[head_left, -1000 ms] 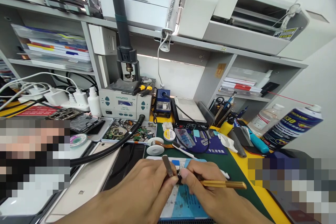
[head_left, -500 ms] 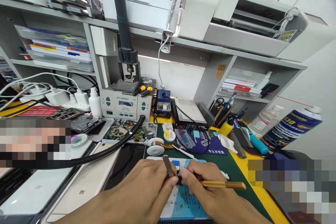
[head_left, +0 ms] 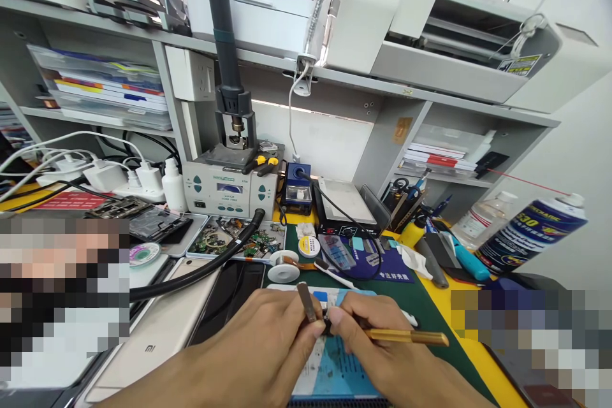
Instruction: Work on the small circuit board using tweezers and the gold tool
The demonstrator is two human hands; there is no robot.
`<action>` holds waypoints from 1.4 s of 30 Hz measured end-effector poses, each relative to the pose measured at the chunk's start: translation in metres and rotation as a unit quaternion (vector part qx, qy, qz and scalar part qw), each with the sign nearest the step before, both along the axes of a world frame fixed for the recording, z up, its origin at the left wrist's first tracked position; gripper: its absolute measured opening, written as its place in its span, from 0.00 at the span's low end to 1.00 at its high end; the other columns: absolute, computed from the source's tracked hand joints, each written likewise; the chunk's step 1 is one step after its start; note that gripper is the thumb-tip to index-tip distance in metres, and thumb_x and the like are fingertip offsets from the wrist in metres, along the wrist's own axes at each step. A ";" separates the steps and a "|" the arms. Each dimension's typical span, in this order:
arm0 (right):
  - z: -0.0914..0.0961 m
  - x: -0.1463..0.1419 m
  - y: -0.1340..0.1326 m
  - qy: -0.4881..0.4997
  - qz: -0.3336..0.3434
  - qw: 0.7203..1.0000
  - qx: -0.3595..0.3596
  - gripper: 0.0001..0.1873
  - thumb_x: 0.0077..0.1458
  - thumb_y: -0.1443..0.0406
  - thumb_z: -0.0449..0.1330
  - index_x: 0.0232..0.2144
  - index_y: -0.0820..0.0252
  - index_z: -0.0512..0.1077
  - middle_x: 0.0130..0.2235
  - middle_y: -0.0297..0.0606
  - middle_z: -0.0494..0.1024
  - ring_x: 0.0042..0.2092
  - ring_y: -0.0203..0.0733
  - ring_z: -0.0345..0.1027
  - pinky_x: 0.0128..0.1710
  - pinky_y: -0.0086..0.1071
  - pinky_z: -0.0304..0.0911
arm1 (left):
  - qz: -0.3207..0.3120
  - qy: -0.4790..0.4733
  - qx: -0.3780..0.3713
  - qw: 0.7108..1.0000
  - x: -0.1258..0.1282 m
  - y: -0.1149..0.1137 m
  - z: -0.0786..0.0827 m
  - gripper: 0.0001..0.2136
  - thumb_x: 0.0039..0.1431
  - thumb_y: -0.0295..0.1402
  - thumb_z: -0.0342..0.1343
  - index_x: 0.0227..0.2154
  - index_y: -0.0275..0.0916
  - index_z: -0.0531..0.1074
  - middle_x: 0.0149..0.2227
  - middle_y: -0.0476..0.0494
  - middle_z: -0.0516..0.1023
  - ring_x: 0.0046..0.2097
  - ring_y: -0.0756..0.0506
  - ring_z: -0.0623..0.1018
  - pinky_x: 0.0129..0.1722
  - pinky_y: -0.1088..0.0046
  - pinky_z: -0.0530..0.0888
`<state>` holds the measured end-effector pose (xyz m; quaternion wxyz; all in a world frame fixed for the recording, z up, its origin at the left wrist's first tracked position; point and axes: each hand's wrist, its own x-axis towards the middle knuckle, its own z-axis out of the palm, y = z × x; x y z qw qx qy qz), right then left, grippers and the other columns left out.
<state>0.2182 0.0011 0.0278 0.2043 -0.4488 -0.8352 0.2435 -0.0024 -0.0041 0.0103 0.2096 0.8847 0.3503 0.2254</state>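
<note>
In 1 second nothing moved: at 6 o'clock the left hand (head_left: 258, 344) still pinches tweezers (head_left: 305, 301), the right hand (head_left: 377, 344) still grips a gold tool (head_left: 411, 335), working steady.

Bar (head_left: 305, 301) in left hand (head_left: 261, 347) stands beside rod (head_left: 411, 335) in right hand (head_left: 377, 347), over the pad (head_left: 335, 373).

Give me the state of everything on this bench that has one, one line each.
Left hand: closed on flat grey metal tool, tool pointing up.
Right hand: closed on slim gold-coloured tool, lying level.
Small dark part: pinched between both hands' fingertips, over blue mat.
Black hot-air handle: docked upright in its stand.
White squeeze bottle: upright, capped.
White phone: face down.
White tape roll: lying flat.
</note>
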 end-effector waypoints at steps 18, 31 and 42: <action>0.000 0.000 0.001 0.004 0.015 1.000 -0.009 0.22 0.73 0.56 0.45 0.25 0.57 0.58 0.25 0.30 0.64 0.29 0.38 0.60 0.31 0.30 0.55 | -0.005 -0.007 0.009 1.000 -0.001 0.001 -0.001 0.12 0.73 0.32 0.38 0.44 0.39 0.67 0.43 0.40 0.78 0.45 0.39 0.79 0.48 0.55 0.76; 0.002 -0.001 -0.001 -0.003 0.014 1.000 0.002 0.22 0.72 0.57 0.45 0.25 0.57 0.59 0.26 0.31 0.67 0.29 0.38 0.61 0.32 0.31 0.56 | -0.003 -0.001 0.000 1.000 -0.001 0.001 0.001 0.12 0.73 0.33 0.39 0.44 0.39 0.68 0.43 0.41 0.78 0.45 0.40 0.79 0.49 0.57 0.76; -0.001 0.002 0.001 0.001 0.020 1.000 0.000 0.22 0.73 0.56 0.45 0.26 0.57 0.58 0.26 0.30 0.65 0.29 0.37 0.60 0.32 0.30 0.56 | 0.000 -0.003 0.006 1.000 0.000 0.001 -0.002 0.12 0.73 0.33 0.39 0.45 0.39 0.67 0.44 0.41 0.78 0.46 0.39 0.79 0.49 0.55 0.76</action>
